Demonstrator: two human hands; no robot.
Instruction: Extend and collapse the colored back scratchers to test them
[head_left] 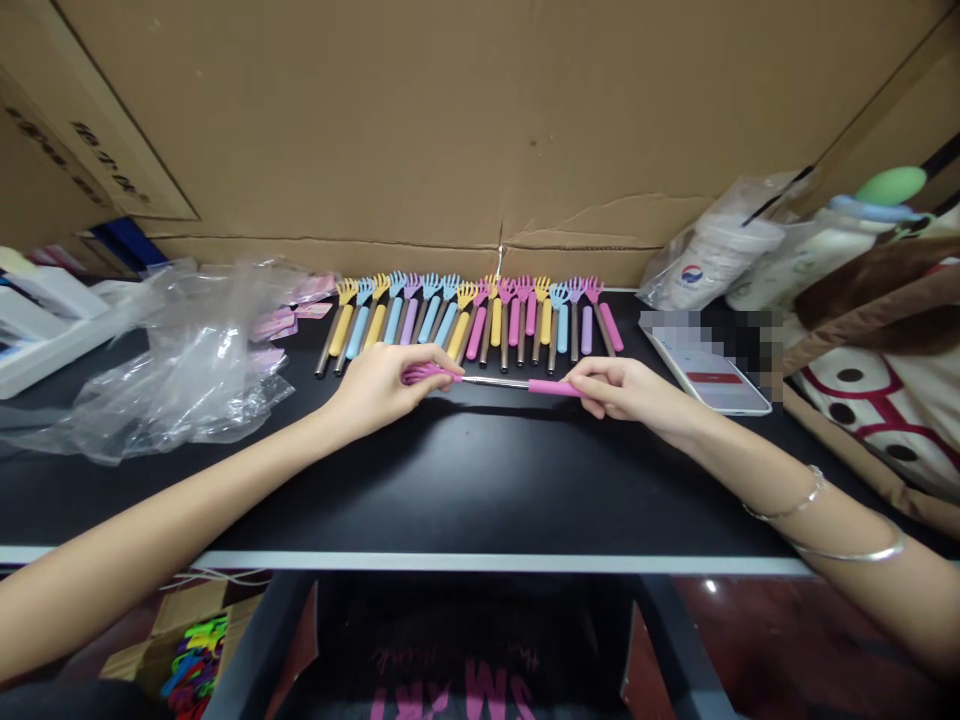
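Between my two hands a pink telescopic back scratcher is held level above the black table. My left hand is closed around its pink claw end, which the fingers partly cover. At the other end my right hand pinches the pink handle. A stretch of bare metal rod shows between claw and handle. Just behind my hands lies a row of back scratchers in yellow, blue, purple and pink, claws pointing to the back, with metal rods and coloured grips.
Clear plastic bags and pink cards lie at left, by a white rack. On the right are a phone, a bagged cup, a bottle and a fabric bag. Cardboard walls the back.
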